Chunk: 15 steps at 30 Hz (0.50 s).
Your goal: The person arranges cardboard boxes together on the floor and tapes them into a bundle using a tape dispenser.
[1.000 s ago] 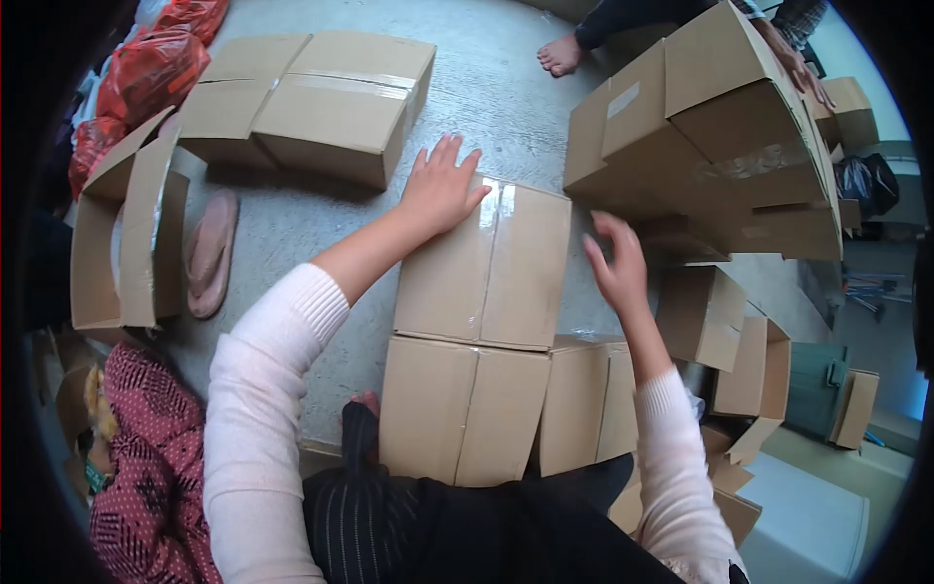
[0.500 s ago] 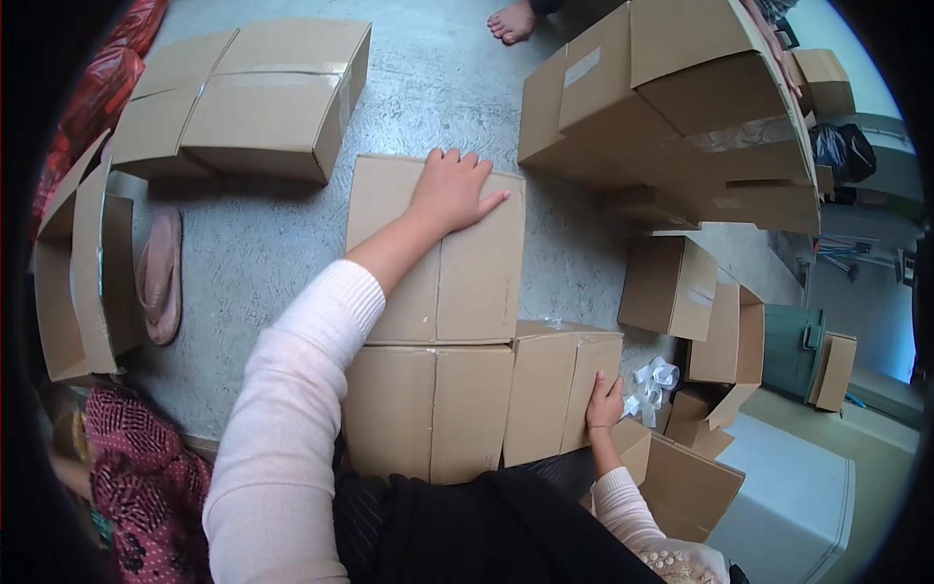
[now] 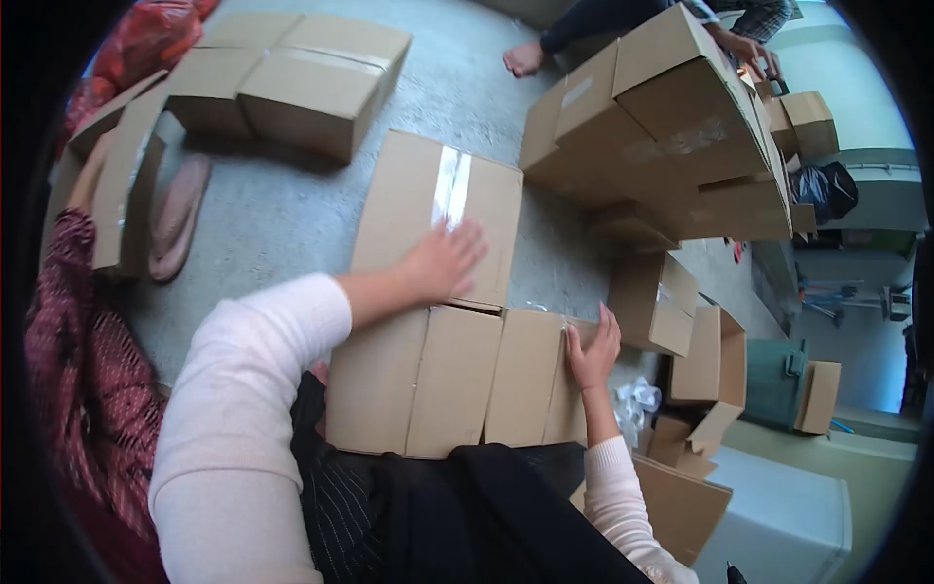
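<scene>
A cardboard box (image 3: 389, 224) stands on the floor before me, a strip of clear tape (image 3: 450, 180) across its far half. My left hand (image 3: 448, 261) is over its near half, blurred, fingers apart, holding nothing; whether it touches the cardboard I cannot tell. Closer to my lap, two more cardboard panels with seams show: a left one (image 3: 379, 380) and a right one (image 3: 525, 375). My right hand (image 3: 595, 352) rests at the right panel's outer edge, fingers stretched out and thumb apart.
At the far left lie a taped box (image 3: 311, 92) and a pink slipper (image 3: 180, 219). Another person's hand (image 3: 94, 170) reaches to an open box (image 3: 126, 204). Large cartons (image 3: 671, 107) stand right, beside another person's hand (image 3: 747, 49). Crumpled plastic (image 3: 637, 404) lies near my right arm.
My left hand has slid back from the box's far edge toward me, uncovering the tape strip. My right hand has moved farther up its edge. The patterned-sleeved person now reaches to the open box.
</scene>
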### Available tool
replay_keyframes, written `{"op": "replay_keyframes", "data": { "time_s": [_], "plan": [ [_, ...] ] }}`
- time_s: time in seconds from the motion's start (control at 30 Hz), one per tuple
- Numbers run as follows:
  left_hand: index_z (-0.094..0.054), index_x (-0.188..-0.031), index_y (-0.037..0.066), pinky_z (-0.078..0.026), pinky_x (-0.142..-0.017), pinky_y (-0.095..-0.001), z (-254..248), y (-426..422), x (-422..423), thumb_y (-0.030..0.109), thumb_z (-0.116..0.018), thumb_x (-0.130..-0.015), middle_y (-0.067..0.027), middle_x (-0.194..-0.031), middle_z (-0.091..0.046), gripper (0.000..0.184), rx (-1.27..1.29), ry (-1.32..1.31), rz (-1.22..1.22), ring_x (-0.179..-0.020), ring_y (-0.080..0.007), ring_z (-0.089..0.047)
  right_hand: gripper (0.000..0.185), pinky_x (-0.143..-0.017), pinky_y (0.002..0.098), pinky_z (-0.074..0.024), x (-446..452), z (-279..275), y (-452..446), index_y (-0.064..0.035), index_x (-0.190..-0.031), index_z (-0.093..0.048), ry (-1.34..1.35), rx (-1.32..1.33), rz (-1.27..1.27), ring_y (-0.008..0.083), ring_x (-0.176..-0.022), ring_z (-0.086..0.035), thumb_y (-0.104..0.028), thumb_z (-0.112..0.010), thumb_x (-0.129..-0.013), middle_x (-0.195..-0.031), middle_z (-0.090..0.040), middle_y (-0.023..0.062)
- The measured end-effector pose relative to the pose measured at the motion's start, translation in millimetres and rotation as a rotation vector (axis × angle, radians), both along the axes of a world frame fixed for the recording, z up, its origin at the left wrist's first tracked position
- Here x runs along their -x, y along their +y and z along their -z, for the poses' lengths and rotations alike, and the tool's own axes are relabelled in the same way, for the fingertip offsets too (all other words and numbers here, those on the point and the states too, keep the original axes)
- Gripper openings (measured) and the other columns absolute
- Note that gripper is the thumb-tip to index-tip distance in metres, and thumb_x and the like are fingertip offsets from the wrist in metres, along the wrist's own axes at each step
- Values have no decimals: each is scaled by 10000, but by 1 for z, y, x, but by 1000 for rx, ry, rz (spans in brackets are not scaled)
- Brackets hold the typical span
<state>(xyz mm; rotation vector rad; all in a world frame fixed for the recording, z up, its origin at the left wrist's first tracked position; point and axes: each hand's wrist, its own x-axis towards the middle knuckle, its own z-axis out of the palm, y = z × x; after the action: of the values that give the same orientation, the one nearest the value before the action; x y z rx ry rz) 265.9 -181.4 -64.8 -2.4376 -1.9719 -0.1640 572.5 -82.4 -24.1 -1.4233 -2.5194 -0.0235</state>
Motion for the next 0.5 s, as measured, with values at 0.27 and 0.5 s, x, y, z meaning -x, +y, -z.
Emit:
{"op": "replay_keyframes", "data": {
  "time_s": [0.27,0.5],
  "plan": [
    [-261,-1347,68,-109,-1027,-547,-37,-122,-47,629,-418,-758,-247,-1400,-174,828,92,-172,364,-1318,-366,-142,405,-743,401,-362,47,26,-3,-120,-660,-634,-28,198,-47,257,-766,-569,-443,-458,-829,-703,-613,78],
    [-236,-1373,221,-51,-1026,-580,-47,-127,-96,660,-525,-646,-169,-1443,-100,897,267,-141,976,-1334,-339,-90,440,-763,401,-348,36,25,-23,-109,-655,-628,-7,199,1,261,-766,-556,-473,-451,-827,-718,-622,78]
  ]
}}
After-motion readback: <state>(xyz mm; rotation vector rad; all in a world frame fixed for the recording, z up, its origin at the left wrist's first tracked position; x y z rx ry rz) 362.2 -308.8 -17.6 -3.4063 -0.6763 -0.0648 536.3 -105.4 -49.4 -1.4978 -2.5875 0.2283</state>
